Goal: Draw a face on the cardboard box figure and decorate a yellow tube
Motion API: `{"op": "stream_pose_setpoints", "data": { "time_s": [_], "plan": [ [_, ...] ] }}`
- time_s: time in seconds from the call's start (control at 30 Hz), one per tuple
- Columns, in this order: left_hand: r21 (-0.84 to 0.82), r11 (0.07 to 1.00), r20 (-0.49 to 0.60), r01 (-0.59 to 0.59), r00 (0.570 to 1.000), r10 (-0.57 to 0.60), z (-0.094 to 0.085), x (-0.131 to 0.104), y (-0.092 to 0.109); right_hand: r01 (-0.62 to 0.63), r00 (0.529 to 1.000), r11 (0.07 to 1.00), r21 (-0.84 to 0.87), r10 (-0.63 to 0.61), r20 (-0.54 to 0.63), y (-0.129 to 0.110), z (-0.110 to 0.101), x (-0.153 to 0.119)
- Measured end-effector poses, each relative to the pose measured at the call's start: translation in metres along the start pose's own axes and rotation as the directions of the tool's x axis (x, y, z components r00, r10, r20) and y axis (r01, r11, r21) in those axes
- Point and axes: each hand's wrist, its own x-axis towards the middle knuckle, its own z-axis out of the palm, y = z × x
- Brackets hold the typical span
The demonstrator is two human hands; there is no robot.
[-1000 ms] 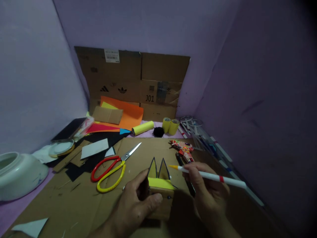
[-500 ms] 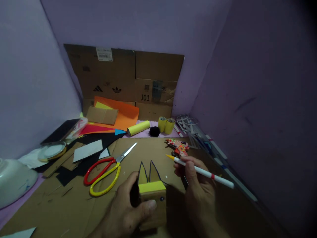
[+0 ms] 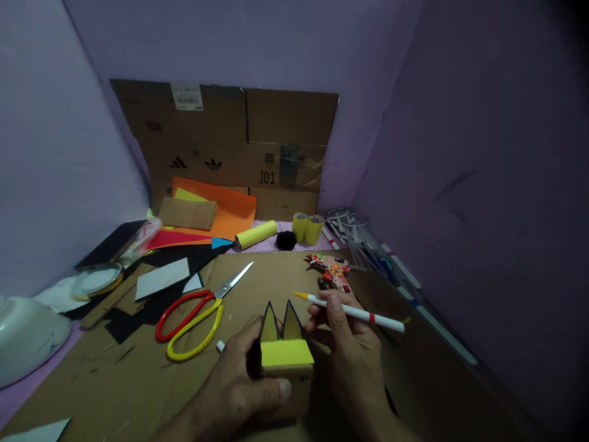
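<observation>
My left hand [image 3: 239, 380] is wrapped round a small cardboard box [image 3: 288, 355] with a yellow top and two pointed, dark-edged ears. Its thumb presses across the box's near face, where a small dark dot shows. Between the thumb and fingers of my right hand [image 3: 347, 344] lies a white marker [image 3: 359, 312] with a yellow tip and a red band, tip pointing left above and behind the ears. The right fingertips are close beside the box; I cannot tell whether they touch it. A small white piece [image 3: 221, 346] lies by my left hand.
Red-and-yellow-handled scissors [image 3: 207, 316] lie open at left. A patterned glue gun [image 3: 334, 267] rests behind my right hand. Yellow rolls [image 3: 308, 228], a black pompom [image 3: 286, 240] and orange paper [image 3: 234, 212] stand at the back; a white bowl [image 3: 27, 337] is far left.
My right hand and the marker have moved left, closer to the box. The box has tilted, showing more of its yellow top. The white piece beside my left hand has come into view.
</observation>
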Motion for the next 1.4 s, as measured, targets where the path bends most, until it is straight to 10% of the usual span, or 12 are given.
{"op": "stream_pose_setpoints", "data": {
  "time_s": [0.13,0.27,0.4,0.53,1.4],
  "plan": [
    [0.0,0.999,-0.038,0.055,0.998,-0.055,-0.001,0.0,0.0,0.268,0.963,0.953,-0.145,-0.269,0.011,0.0,-0.012,0.006],
    [-0.011,0.998,-0.013,0.064,0.998,-0.064,-0.004,0.0,-0.003,0.592,0.805,0.76,-0.267,-0.546,0.231,-0.007,-0.033,0.012],
    [0.03,0.999,-0.008,0.032,0.999,-0.032,-0.007,0.0,-0.005,0.781,0.614,0.546,-0.305,-0.58,0.535,-0.014,-0.039,0.012],
    [0.071,0.997,-0.025,0.032,0.999,-0.031,-0.008,0.0,-0.004,0.838,0.539,0.456,-0.3,-0.606,0.585,-0.016,-0.031,0.01],
    [0.11,0.992,-0.033,0.055,0.998,-0.052,-0.008,0.0,-0.001,0.856,0.516,0.348,-0.382,-0.542,0.663,-0.016,-0.032,0.008]
  ]
}}
